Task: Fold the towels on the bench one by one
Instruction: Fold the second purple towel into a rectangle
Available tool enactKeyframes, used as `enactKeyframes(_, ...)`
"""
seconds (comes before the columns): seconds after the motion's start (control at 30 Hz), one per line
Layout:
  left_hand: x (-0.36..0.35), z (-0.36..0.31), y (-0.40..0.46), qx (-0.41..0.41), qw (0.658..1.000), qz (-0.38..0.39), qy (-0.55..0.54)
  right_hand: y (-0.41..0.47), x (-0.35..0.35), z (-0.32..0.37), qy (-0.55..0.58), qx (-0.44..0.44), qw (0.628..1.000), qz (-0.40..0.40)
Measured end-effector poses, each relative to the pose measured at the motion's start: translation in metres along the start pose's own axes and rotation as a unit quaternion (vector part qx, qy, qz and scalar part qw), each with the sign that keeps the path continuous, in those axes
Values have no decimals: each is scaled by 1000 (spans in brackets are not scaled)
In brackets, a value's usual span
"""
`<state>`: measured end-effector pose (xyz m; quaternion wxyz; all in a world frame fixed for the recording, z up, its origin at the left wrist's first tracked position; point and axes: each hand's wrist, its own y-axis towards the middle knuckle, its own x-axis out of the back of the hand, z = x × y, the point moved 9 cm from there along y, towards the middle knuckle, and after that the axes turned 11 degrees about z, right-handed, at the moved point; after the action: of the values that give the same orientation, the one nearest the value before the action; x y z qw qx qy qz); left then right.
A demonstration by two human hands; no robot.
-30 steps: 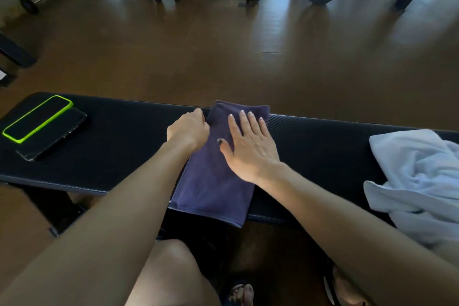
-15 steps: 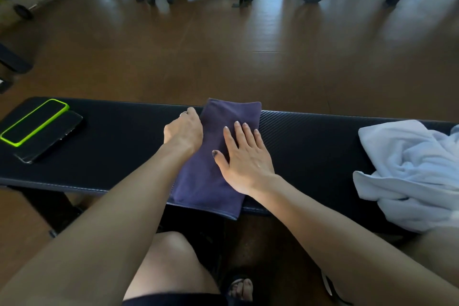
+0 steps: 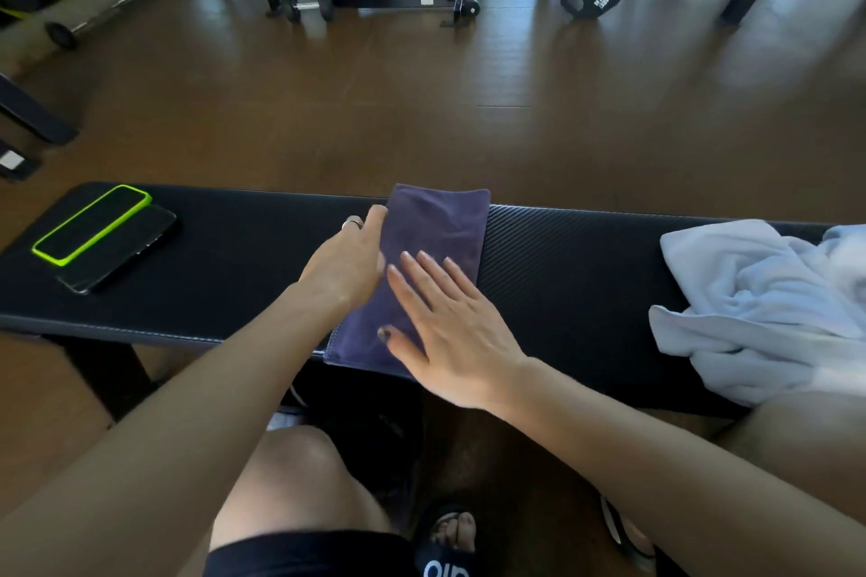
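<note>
- Folded dark purple cloth towel (image 3: 433, 244): laid crosswise on the long black padded bench (image 3: 562, 258), far edge at the back rim, near edge hanging slightly past the front rim.
- Right hand (image 3: 450, 323): flat on the near half of the purple towel, fingers straight and spread, palm down, gripping nothing. Compared with a second ago, drawn nearer the front edge, as in a smoothing stroke.
- Left hand (image 3: 347, 262): at the towel's left edge, ring visible on one finger. Earlier knuckled over the edge; now reaching along it toward the far corner. Fingertips hidden behind the hand, so possibly pinching the edge, possibly only resting on it; cannot tell.
- Towel outline: little altered across the three views, narrow rectangle throughout.
- Meaning for the task: purple towel apparently at the flattening stage of its fold, perhaps one more fold or setting aside due.
- Crumpled white cloth towel (image 3: 759, 305): heaped at the bench's right end, well apart, unfolded; likely next in turn.
- Two phones, one in a green-edged case (image 3: 93, 223), one black (image 3: 122, 248): touching each other at the left end.
</note>
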<state>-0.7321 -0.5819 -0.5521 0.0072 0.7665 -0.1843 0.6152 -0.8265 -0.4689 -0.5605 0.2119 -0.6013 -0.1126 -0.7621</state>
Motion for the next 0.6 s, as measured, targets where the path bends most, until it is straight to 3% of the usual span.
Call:
enactKeyframes(0.1,-10,0,-17,-11,997,-10,77,-16,-30,6,-32,5,998,61)
enactKeyframes(0.23,-11,1,-23,20,989,-23,146,-17,-34,10,-130,16,990,42)
enactKeyframes(0.37,-11,-10,-23,20,984,-5,175,-20,-33,11,-158,30,986,43)
enactKeyframes(0.6,-7,-4,-30,42,995,46,75,-48,-23,-8,-166,76,976,118)
